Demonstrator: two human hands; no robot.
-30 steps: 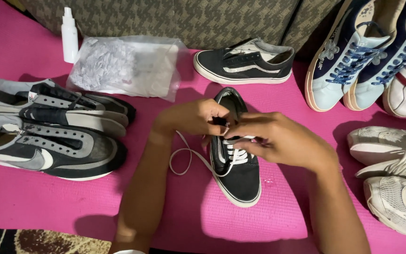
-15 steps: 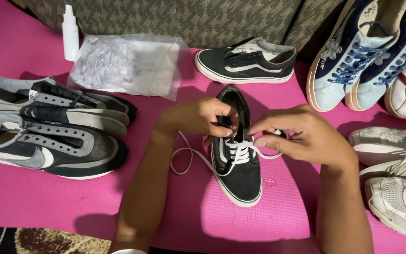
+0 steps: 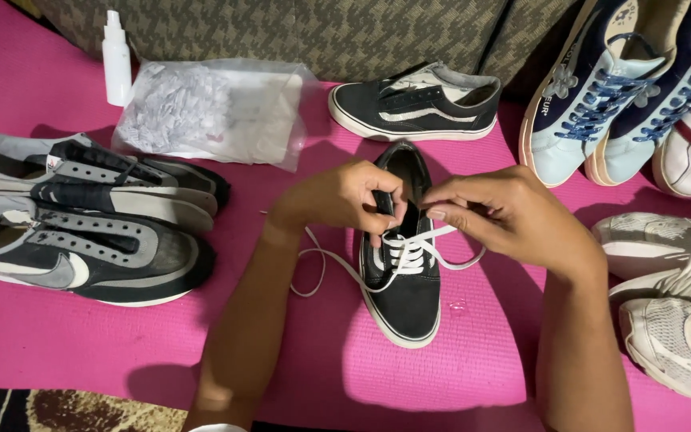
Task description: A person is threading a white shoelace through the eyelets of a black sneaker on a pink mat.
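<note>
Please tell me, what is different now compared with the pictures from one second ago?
The right hand drew the white lace out to the right into a loop, then came back over the black shoe, fingertips at the eyelets. The left hand moved slightly up and kept gripping the shoe's opening. The shoe, the loose lace end on the pink mat and the other shoes stayed in place.

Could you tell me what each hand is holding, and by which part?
The left hand grips the black canvas sneaker at its tongue and upper eyelets; the right hand pinches the white flat shoelace near its free end.
</note>
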